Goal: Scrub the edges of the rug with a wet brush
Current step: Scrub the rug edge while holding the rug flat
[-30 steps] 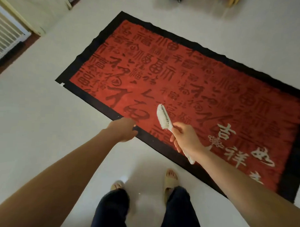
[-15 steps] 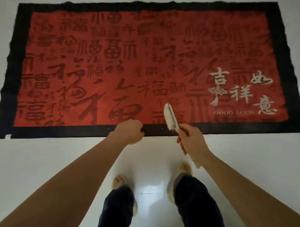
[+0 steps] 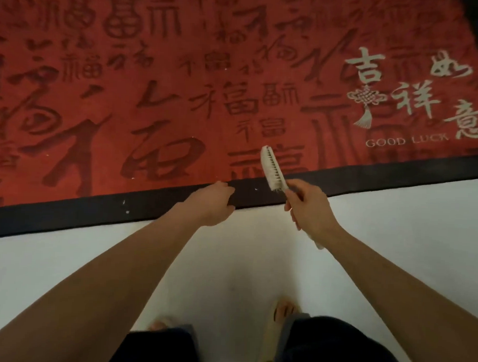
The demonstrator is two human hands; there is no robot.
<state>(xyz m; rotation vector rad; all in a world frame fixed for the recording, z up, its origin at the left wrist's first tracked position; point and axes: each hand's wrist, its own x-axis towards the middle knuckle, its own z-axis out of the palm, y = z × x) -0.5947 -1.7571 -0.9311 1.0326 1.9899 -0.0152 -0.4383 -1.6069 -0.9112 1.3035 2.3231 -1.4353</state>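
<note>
Right hand (image 3: 310, 207) grips scrub brush (image 3: 273, 168), bristles raised off the rug (image 3: 181, 97). Left hand (image 3: 212, 204) pinches the near black border (image 3: 69, 210). Scrubbing apparently not begun; white specks remain.

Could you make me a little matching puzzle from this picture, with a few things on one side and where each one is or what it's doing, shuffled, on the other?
Things:
1. brush
2. left hand
3. rug border
4. GOOD LUCK lettering

Descriptions:
A. black strip along the rug's near side, dotted with white specks
B. pale words on the red field, far right
C. held by its handle in the right hand, head tilted up over the border
D. at the rug's near edge, fingers curled on the black strip

Pairs: 1-C, 2-D, 3-A, 4-B
</note>
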